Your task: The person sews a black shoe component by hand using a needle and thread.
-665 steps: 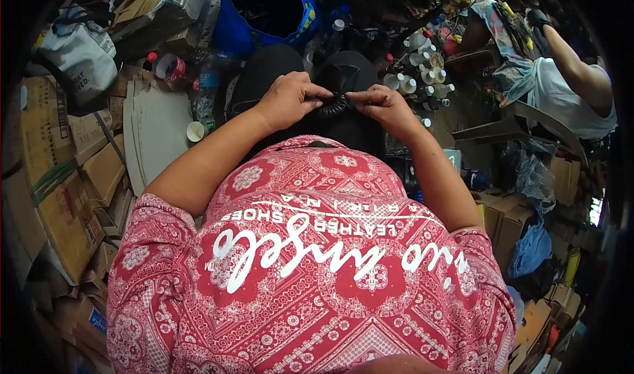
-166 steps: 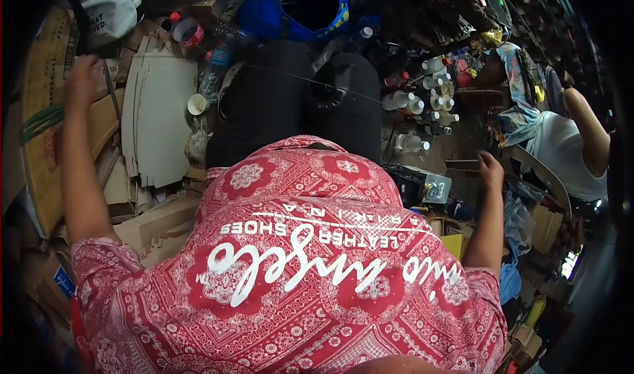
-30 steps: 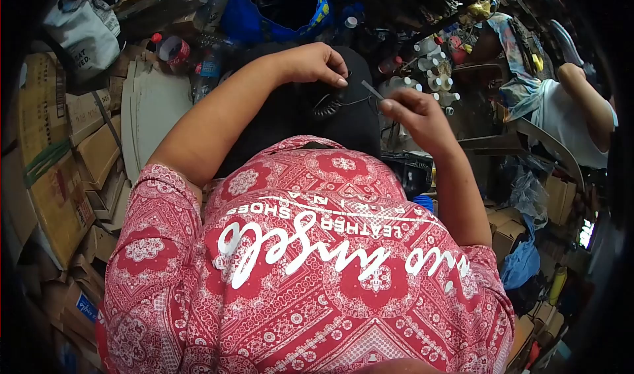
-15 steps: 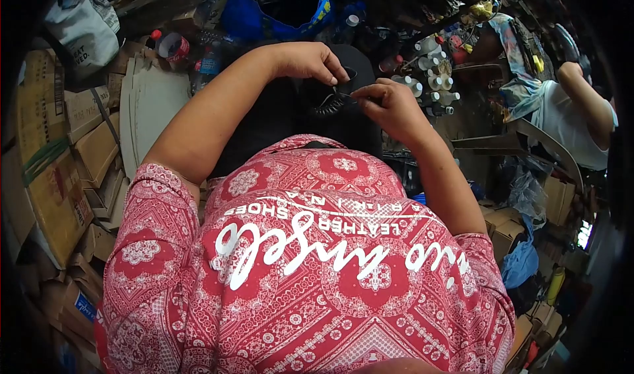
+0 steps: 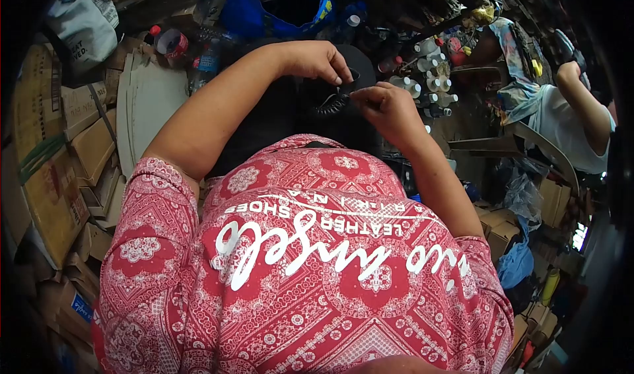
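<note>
Over my lap is a small black item (image 5: pixel 331 103) with a row of shiny curved ridges. Its kind is hard to make out against the dark clothing. My left hand (image 5: pixel 316 62) comes in from above with thumb and fingers closed at its upper edge. Just to the right, my right hand (image 5: pixel 389 108) is pinched close to the item's right side. Whatever lies between its fingertips is too small and dark to name. A rounded black surface (image 5: pixel 360 62) lies behind the fingers.
Several bottles (image 5: pixel 432 77) stand at the right, and a red-capped bottle (image 5: pixel 173 45) lies at the left. A blue bag (image 5: pixel 277 27) is ahead. Flattened cardboard (image 5: pixel 49 169) is stacked along the left. Another person's arm (image 5: pixel 584 103) shows at the far right.
My right hand has shifted slightly left, with its fingers curled a little more. The left hand stays almost in place at the black item.
</note>
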`<state>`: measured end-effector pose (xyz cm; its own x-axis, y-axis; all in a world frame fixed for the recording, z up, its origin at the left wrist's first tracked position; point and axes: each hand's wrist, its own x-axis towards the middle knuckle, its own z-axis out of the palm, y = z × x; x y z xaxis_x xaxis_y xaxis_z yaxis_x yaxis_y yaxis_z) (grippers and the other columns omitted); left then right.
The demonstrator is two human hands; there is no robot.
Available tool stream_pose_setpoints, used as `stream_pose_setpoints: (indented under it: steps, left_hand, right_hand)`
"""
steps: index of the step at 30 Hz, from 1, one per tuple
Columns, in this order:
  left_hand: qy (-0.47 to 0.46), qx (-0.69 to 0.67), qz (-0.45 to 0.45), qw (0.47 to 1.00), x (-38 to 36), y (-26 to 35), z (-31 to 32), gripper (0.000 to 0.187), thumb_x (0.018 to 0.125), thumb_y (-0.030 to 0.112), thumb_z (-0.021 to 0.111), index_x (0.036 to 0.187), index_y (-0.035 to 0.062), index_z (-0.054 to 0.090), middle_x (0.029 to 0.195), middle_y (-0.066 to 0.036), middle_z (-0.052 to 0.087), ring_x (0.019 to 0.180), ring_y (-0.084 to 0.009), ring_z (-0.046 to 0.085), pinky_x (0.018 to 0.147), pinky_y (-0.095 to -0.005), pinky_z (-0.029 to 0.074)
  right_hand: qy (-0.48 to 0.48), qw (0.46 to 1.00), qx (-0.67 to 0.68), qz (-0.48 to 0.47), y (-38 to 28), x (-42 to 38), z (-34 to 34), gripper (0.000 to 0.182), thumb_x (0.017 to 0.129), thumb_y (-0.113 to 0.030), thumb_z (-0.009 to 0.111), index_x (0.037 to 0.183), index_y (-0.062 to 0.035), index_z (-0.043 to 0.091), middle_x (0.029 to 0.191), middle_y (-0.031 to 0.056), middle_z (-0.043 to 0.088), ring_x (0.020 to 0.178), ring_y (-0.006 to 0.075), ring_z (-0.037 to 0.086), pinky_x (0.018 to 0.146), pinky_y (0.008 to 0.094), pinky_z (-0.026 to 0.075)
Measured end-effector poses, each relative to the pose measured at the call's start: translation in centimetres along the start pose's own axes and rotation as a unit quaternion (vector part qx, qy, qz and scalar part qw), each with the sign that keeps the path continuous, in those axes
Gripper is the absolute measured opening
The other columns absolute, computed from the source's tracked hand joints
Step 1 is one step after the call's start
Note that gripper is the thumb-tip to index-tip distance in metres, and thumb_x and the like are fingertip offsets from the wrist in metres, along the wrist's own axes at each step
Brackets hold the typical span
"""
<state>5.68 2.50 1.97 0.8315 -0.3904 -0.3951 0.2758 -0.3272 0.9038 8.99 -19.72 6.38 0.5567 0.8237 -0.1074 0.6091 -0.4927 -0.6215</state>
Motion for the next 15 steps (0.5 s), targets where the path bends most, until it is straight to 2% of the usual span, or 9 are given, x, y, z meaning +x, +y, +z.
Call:
stream_pose_setpoints:
  steps: [2, 4, 6, 7, 9, 10, 13, 15]
  left_hand:
    - [-0.001, 0.028, 0.059, 0.998, 0.4, 0.1, 0.1, 0.028, 0.08, 0.011, 0.065, 0.106, 0.0005, 0.066, 0.096, -0.006, 0.069, 0.088, -0.0136, 0.062, 0.086, -0.0277, 0.045]
    - [-0.004, 0.04, 0.066, 0.997, 1.0, -0.1, 0.0, 0.029, 0.081, 0.012, 0.066, 0.106, 0.0001, 0.066, 0.097, -0.006, 0.068, 0.09, -0.014, 0.062, 0.088, -0.0279, 0.045]
    - [-0.007, 0.051, 0.072, 0.996, 1.0, -0.2, 0.1, 0.029, 0.081, 0.013, 0.066, 0.107, -0.0003, 0.066, 0.098, -0.007, 0.068, 0.092, -0.0145, 0.061, 0.089, -0.0281, 0.044]
    - [-0.018, 0.059, 0.073, 0.995, 0.8, 0.0, 0.0, 0.03, 0.081, 0.014, 0.066, 0.108, -0.0004, 0.065, 0.1, -0.007, 0.068, 0.095, -0.015, 0.061, 0.09, -0.0283, 0.044]
    - [-0.026, 0.066, 0.073, 0.995, 0.7, 0.1, -0.2, 0.032, 0.081, 0.015, 0.067, 0.109, -0.0005, 0.064, 0.102, -0.007, 0.067, 0.097, -0.0155, 0.06, 0.092, -0.0285, 0.043]
    - [-0.036, 0.059, 0.08, 0.994, 0.8, -0.1, -0.2, 0.033, 0.081, 0.015, 0.067, 0.11, -0.0002, 0.064, 0.103, -0.008, 0.067, 0.099, -0.0159, 0.06, 0.093, -0.0286, 0.042]
    - [-0.043, 0.051, 0.086, 0.994, 0.9, -0.5, -0.3, 0.033, 0.08, 0.015, 0.067, 0.11, 0.0, 0.064, 0.105, -0.008, 0.066, 0.1, -0.0162, 0.059, 0.093, -0.0288, 0.042]
    - [-0.039, 0.051, 0.086, 0.994, 1.0, -0.5, -0.3, 0.033, 0.08, 0.015, 0.068, 0.11, 0.0, 0.064, 0.105, -0.008, 0.066, 0.1, -0.0162, 0.059, 0.093, -0.0289, 0.042]
  right_hand:
    - [-0.005, 1.0, -0.002, -0.012, 0.4, 0.1, 0.1, 0.018, 0.075, -0.008, 0.065, 0.092, -0.0093, 0.071, 0.081, 0.0121, 0.062, 0.077, 0.0286, 0.062, 0.069, 0.0348, 0.05]
    - [-0.008, 1.0, -0.005, -0.026, 0.9, 0.6, -0.1, 0.018, 0.076, -0.007, 0.066, 0.092, -0.0098, 0.071, 0.083, 0.0114, 0.061, 0.078, 0.0271, 0.062, 0.069, 0.0336, 0.049]
    - [-0.071, 0.997, 0.036, 0.014, 1.7, 0.9, -0.7, 0.019, 0.079, -0.005, 0.065, 0.096, -0.0102, 0.071, 0.087, 0.0075, 0.06, 0.084, 0.0201, 0.061, 0.074, 0.0296, 0.048]
    - [-0.071, 0.997, 0.035, 0.014, 2.4, 1.0, -0.8, 0.019, 0.079, -0.005, 0.065, 0.096, -0.0102, 0.071, 0.087, 0.0075, 0.06, 0.084, 0.0201, 0.061, 0.074, 0.0296, 0.048]
    - [-0.129, 0.966, 0.215, 0.061, 4.4, 1.2, -0.4, 0.021, 0.082, -0.004, 0.064, 0.101, -0.0102, 0.071, 0.091, 0.004, 0.059, 0.091, 0.0147, 0.058, 0.081, 0.0263, 0.046]
    - [-0.152, 0.957, 0.239, 0.069, 5.3, 1.4, -0.2, 0.023, 0.082, -0.005, 0.065, 0.104, -0.0096, 0.07, 0.094, 0.0033, 0.06, 0.094, 0.0127, 0.057, 0.086, 0.0254, 0.044]
    - [-0.161, 0.941, 0.291, 0.056, 6.2, 1.5, 0.3, 0.021, 0.085, -0.007, 0.063, 0.106, -0.0063, 0.068, 0.1, 0.0034, 0.062, 0.097, 0.0117, 0.057, 0.088, 0.026, 0.043]
    - [-0.141, 0.94, 0.305, 0.064, 6.0, 1.5, 0.7, 0.02, 0.083, -0.006, 0.065, 0.103, -0.0058, 0.069, 0.097, 0.003, 0.063, 0.095, 0.0117, 0.058, 0.086, 0.0257, 0.044]
